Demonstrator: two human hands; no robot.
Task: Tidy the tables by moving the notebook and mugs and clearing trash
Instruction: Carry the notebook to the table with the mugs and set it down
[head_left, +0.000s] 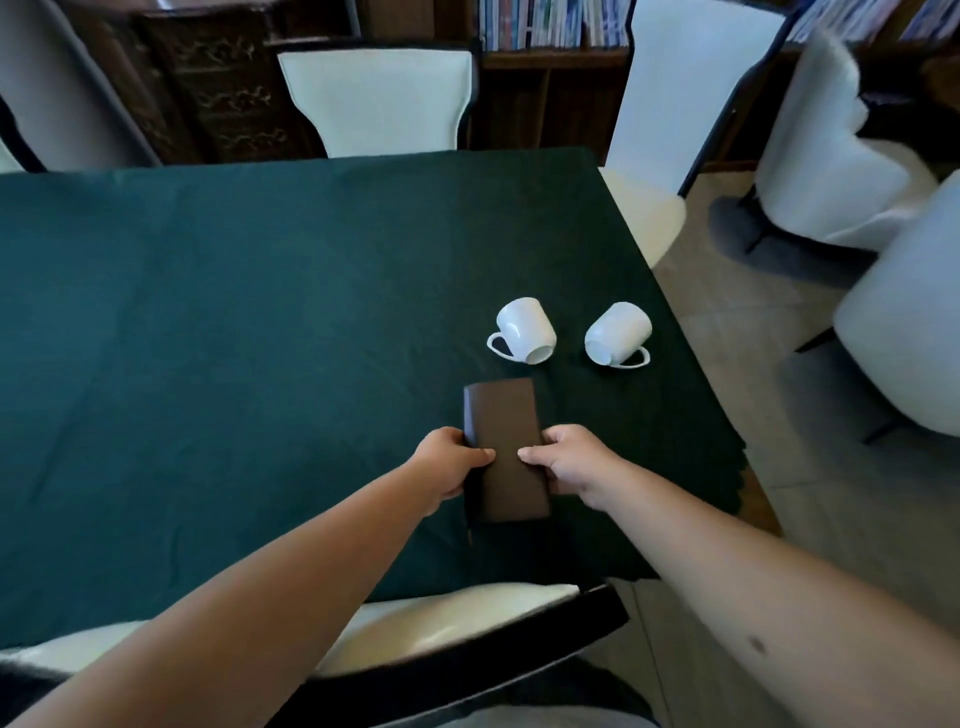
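A closed brown notebook (503, 421) lies lengthwise over the green tablecloth (208, 322), near the table's right side. My left hand (451, 462) grips its left edge and my right hand (571, 462) grips its right edge, thumbs on the cover. I cannot tell whether the notebook rests on the cloth or is slightly raised. Just beyond it, two white mugs lie on their sides: the left mug (524, 330) with its handle to the left, the right mug (618, 334) with its handle to the right. No trash is visible.
A white chair with a dark frame (467, 618) stands between me and the table's near edge. More white chairs (379, 98) stand at the far side and on the right (904, 322). Bookshelves (550, 26) line the back wall.
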